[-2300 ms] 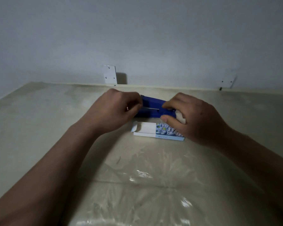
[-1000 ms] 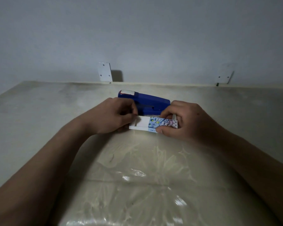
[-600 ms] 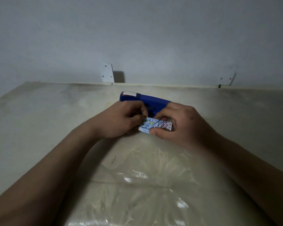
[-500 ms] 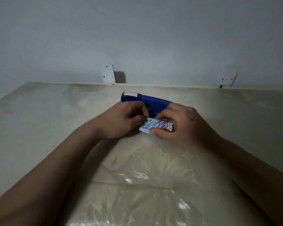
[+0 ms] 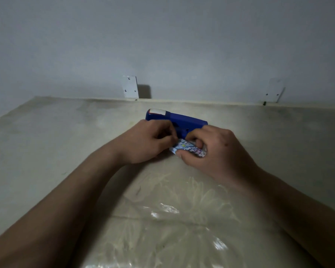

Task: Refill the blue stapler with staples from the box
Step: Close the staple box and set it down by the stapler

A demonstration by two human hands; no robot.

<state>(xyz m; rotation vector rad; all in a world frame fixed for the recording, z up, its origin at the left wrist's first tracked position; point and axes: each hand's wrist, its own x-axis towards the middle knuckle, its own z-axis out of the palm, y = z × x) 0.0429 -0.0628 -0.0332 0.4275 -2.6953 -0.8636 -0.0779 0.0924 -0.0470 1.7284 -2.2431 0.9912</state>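
Both hands at frame centre on staple box (image 5: pixel 189 149): right hand (image 5: pixel 215 151) pinching it, thumb under, fingers over; left hand (image 5: pixel 145 141) curled, fingertips at its left end. Blue stapler (image 5: pixel 177 120) just behind on table (image 5: pixel 46 144), apparently closed. No staples visible; loading judged not confirmed.

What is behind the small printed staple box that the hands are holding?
Behind the small printed staple box lies the blue stapler on the table, partly covered by the left hand and right hand.
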